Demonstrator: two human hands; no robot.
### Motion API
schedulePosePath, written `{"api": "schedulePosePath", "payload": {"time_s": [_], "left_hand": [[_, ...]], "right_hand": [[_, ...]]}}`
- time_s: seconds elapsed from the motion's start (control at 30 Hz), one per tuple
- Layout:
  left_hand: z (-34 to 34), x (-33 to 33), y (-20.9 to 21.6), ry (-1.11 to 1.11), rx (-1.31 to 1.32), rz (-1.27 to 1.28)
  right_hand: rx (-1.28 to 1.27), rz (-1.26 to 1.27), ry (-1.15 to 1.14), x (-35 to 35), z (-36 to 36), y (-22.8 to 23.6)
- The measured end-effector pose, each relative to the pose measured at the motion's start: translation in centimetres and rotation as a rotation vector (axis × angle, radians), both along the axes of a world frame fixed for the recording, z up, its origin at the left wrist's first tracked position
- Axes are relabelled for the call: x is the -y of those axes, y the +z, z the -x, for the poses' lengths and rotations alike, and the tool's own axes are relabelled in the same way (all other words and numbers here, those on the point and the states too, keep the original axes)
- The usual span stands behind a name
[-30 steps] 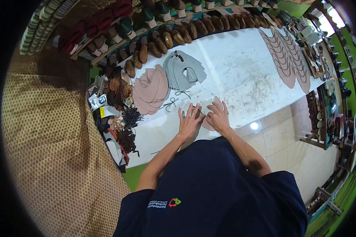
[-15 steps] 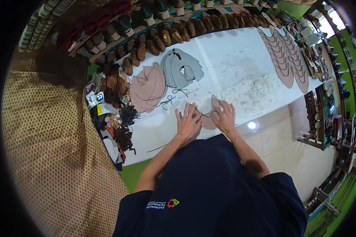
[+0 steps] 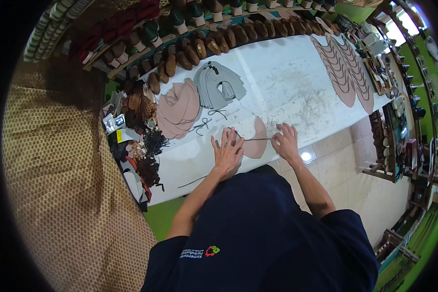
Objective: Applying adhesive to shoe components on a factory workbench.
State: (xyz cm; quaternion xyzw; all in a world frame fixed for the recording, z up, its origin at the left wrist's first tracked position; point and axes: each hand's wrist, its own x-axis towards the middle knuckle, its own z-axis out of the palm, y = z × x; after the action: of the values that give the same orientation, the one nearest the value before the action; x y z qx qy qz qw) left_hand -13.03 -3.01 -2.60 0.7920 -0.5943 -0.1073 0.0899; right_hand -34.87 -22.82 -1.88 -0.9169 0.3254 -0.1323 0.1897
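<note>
On the white table a pink curved shoe-upper piece (image 3: 259,127) lies between my hands. A thin dark braided cord (image 3: 256,139) runs nearly straight across it. My left hand (image 3: 228,152) lies flat at the left edge of the piece, fingers spread over the cord and tabletop. The far end of my right hand (image 3: 286,144) pinches the cord just beyond the right edge of the piece; its other fingers are slightly raised. A loose dark strand (image 3: 191,183) lies left of my left forearm. Short dark cord pieces (image 3: 200,127) rest beyond my left hand.
Pink cut pieces (image 3: 177,109) and grey cut pieces (image 3: 219,85) lie fanned at the far left. Wooden shoe lasts (image 3: 211,45) line the back edge. Scalloped pink pieces (image 3: 343,73) are at the right; materials and tassels (image 3: 155,140) crowd the left end.
My right hand has moved right, off the pink piece. The cord, wavy before, is now drawn nearly straight. My left hand stays in about the same place.
</note>
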Motion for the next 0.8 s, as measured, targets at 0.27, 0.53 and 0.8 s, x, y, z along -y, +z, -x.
{"api": "schedulePosePath", "payload": {"time_s": [0.27,0.53,0.8], "left_hand": [[-0.1,0.2,-0.5,-0.023,0.068,0.06],[0.4,0.1,-0.4,0.009,-0.022,0.067],[2.1,0.1,-0.4,0.149,-0.113,0.056]], "right_hand": [[-0.147,-0.065,-0.095,-0.1,0.5,1.1],[0.026,-0.074,-0.001,-1.2,-0.6,1.7],[0.09,-0.024,0.292,0.0,-2.3,1.0]]}}
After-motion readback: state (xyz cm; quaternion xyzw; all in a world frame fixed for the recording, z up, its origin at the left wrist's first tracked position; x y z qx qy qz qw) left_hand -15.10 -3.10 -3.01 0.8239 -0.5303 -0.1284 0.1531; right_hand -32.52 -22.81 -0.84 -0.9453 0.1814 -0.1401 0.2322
